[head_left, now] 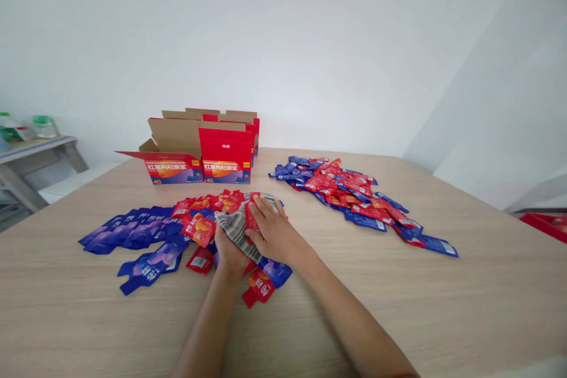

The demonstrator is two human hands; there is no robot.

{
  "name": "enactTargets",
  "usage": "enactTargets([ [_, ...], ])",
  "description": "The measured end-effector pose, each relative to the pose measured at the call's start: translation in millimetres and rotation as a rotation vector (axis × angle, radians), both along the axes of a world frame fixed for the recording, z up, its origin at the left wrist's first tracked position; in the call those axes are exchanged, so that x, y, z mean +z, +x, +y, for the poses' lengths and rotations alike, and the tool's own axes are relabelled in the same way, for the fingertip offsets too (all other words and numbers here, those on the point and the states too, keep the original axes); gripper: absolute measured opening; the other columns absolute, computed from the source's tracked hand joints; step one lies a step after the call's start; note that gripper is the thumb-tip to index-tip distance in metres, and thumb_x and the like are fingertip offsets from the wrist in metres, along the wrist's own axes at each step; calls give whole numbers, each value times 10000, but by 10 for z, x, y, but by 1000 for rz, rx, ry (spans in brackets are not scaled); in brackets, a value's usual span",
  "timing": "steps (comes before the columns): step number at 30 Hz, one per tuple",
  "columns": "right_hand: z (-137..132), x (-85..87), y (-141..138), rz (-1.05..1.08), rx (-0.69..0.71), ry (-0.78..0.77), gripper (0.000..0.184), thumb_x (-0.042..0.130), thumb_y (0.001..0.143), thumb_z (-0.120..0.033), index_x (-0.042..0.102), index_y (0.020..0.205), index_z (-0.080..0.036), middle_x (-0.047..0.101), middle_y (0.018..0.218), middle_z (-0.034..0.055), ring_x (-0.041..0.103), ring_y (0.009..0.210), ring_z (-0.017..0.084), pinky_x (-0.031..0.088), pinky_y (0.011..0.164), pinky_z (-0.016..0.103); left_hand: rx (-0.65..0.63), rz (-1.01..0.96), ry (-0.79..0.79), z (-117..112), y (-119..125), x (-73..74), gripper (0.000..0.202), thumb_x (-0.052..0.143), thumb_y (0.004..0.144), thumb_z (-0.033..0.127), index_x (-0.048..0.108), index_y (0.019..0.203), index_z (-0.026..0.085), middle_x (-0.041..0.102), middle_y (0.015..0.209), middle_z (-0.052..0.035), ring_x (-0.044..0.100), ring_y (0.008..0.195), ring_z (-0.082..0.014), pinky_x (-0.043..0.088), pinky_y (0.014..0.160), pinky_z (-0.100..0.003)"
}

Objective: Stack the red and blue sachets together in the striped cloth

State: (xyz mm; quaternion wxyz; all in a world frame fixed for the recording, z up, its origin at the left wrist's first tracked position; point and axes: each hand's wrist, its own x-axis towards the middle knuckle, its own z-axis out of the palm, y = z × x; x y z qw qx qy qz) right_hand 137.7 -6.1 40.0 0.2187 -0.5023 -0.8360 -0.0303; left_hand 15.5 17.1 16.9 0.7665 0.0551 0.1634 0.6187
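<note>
My left hand [231, 253] is closed round the lower left side of a grey-striped bundle [237, 229]. I cannot tell whether its stripes are folded cloth or stacked sachet edges. A red sachet [251, 223] lies against the bundle, and my right hand [272, 227] presses over it from the right, fingers bent and thumb lower down. Beneath and around both hands are loose flat sachets, among them a red sachet with an orange print [199, 229], a blue sachet [275, 271] and a red one [259, 288] nearest me. My right hand hides part of the bundle.
Open red-and-blue cartons [227, 156] stand at the back left, one with its flap [150, 155] folded outward. Blue sachets [133, 227] lie fanned at left. A mixed heap of red and blue sachets [341, 189] spreads across the table [398, 307] to the right. Behind is a white wall.
</note>
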Motion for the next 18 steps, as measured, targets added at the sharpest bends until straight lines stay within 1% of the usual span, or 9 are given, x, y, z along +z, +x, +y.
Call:
enactTargets([
  [2, -46, -20, 64, -20, 54, -20, 597, 481, 1023, -375, 377, 1517, -57, 340, 1604, 232, 260, 1524, 298, 175, 1241, 566, 7, 25, -10, 0, -14, 29, 487, 370, 974, 433, 735, 826, 146, 741, 762, -91, 723, 783, -235, 578, 835, -370],
  [4, -111, -26, 101, -40, 134, -36, 580, 437, 1042, -378, 364, 1526, -67, 345, 1608, 211, 260, 1527, 266, 187, 1250, 528, 21, 42, -17, 2, -43, 57, 506, 361, 974, 451, 733, 830, 140, 749, 783, -100, 733, 821, -247, 579, 858, -385],
  [6, -177, -21, 87, -69, 202, -20, 566, 418, 1050, -377, 372, 1525, -71, 341, 1614, 196, 251, 1530, 256, 192, 1256, 499, 51, 66, -33, 10, -78, 82, 539, 339, 979, 471, 732, 827, 135, 754, 790, -108, 737, 839, -253, 580, 865, -392],
  [8, -218, -25, 34, -100, 215, 24, 570, 424, 1046, -369, 386, 1513, -44, 342, 1609, 212, 254, 1528, 276, 198, 1258, 481, 86, 103, -56, 14, -98, 100, 544, 329, 984, 463, 734, 822, 137, 753, 776, -103, 740, 839, -246, 583, 852, -378],
  [10, -213, -49, -17, -119, 187, 67, 576, 432, 1040, -351, 395, 1499, -5, 345, 1598, 242, 267, 1521, 302, 200, 1259, 478, 87, 128, -54, 4, -87, 113, 518, 341, 988, 436, 733, 819, 142, 753, 770, -94, 741, 829, -229, 586, 830, -344],
  [12, -160, -87, -25, -119, 148, 88, 577, 423, 1041, -334, 386, 1496, 19, 337, 1595, 260, 271, 1517, 314, 203, 1258, 484, 45, 127, -32, -28, -40, 124, 507, 346, 998, 426, 728, 817, 146, 757, 780, -87, 736, 779, -201, 587, 767, -296],
  [14, -81, -124, 18, -103, 110, 94, 574, 412, 1043, -319, 371, 1502, 23, 334, 1595, 264, 264, 1520, 311, 205, 1256, 497, -12, 126, -37, -77, 28, 135, 505, 338, 1013, 406, 719, 804, 148, 751, 759, -71, 702, 648, -152, 558, 623, -229],
  [16, -5, -147, 92, -88, 84, 102, 570, 411, 1041, -310, 366, 1503, 21, 339, 1590, 271, 255, 1524, 307, 194, 1257, 511, -54, 136, -62, -131, 99, 147, 498, 330, 1025, 371, 709, 784, 155, 727, 691, -41, 621, 500, -108, 495, 499, -190],
  [18, 51, -156, 168, -71, 81, 103, 562, 413, 1040, -311, 375, 1497, 15, 342, 1587, 275, 256, 1523, 302, 180, 1257, 514, -81, 133, -74, -178, 157, 161, 476, 342, 1025, 339, 695, 755, 167, 695, 631, -17, 571, 444, -96, 486, 491, -186],
])
